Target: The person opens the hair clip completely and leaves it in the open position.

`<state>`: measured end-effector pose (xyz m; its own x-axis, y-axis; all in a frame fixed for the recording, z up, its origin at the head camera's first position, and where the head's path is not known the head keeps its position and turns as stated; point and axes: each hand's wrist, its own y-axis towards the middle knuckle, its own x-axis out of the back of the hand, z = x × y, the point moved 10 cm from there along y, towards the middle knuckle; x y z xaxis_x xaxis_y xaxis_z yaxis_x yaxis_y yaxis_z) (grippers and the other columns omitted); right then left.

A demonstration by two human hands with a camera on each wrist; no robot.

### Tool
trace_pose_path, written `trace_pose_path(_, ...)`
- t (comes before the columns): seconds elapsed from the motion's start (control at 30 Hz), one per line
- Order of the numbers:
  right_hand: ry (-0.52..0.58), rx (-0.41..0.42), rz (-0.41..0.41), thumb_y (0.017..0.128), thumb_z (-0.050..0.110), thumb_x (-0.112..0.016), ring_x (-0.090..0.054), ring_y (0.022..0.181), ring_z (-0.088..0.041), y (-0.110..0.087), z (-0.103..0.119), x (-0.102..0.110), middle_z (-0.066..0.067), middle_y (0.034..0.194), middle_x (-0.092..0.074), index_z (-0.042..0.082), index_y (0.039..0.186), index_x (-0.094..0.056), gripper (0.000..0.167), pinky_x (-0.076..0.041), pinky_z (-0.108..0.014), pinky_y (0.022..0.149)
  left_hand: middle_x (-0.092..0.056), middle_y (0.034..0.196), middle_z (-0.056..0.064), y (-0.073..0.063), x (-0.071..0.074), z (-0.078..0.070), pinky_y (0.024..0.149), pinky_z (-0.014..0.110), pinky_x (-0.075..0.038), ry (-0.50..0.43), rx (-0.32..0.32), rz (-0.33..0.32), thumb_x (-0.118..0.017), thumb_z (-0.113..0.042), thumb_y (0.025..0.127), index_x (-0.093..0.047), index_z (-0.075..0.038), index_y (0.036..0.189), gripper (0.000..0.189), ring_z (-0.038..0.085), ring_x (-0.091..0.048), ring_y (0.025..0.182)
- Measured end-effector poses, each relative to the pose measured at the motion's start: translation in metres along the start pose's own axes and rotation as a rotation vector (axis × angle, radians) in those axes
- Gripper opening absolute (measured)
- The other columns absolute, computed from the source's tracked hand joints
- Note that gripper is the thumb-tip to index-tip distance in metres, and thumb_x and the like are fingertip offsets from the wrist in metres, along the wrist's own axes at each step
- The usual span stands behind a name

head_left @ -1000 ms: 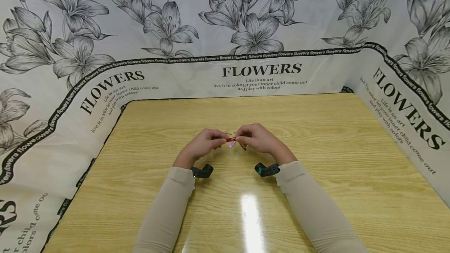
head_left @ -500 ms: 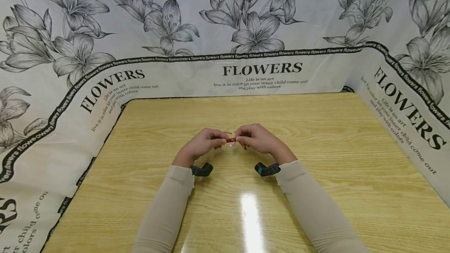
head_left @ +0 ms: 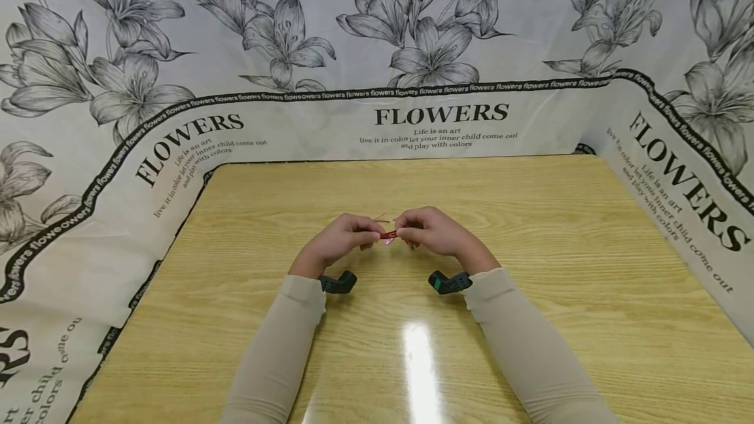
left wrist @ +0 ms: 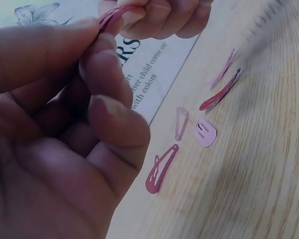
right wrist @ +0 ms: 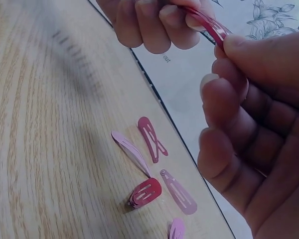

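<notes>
Red snap clip [right wrist: 211,25], held up between the two hands over the wooden table [head_left: 365,339], lying roughly crosswise from one set of fingertips to the other. Left hand [head_left: 343,239]: thumb and forefinger pinched on one end, the other fingers loosely curled and holding nothing. Right hand [head_left: 438,234]: same hold at the opposite end, spare fingers folded in below. Middle stretch of the clip bare, slots showing, surface glossy, slight bow along its length.

Handling, by judgement: very light, thin sprung metal by the look of it. Stiff along its length, springy across the middle; likely to pop suddenly if bent past its balance point. Lacquered finish probably slick under dry fingertips. Hard to break, though the coating could chip. Best hold seems to be the one in use, ends pinched by the edges, centre left free to flex.

Fingertips cover both ends, so cannot tell which is the pivot.

Loose clips [right wrist: 189,204], pinks and reds, show against the wood beyond the hands in both wrist views; neither hand touches them.
</notes>
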<state>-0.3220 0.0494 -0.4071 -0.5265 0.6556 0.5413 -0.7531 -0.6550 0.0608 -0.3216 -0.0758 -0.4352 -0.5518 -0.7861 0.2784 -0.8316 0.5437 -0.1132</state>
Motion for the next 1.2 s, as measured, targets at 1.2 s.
trace_pose_path(1.2, 0.068, -0.018, 0.017, 0.098, 0.019, -0.058, -0.056, 0.067, -0.021, 0.0021, -0.0076, -0.0023, -0.008, 0.077, -0.060, 0.006, 0.096, -0.067, 0.015, -0.050, -0.051, 0.067, -0.063, 0.104, 0.031, -0.0033, 0.0005, 0.0016, 0.075, 0.042, -0.051, 0.002, 0.012, 0.040, -0.060, -0.018, 0.097, -0.072, -0.006, 0.110, 0.022, 0.027, -0.056, 0.077)
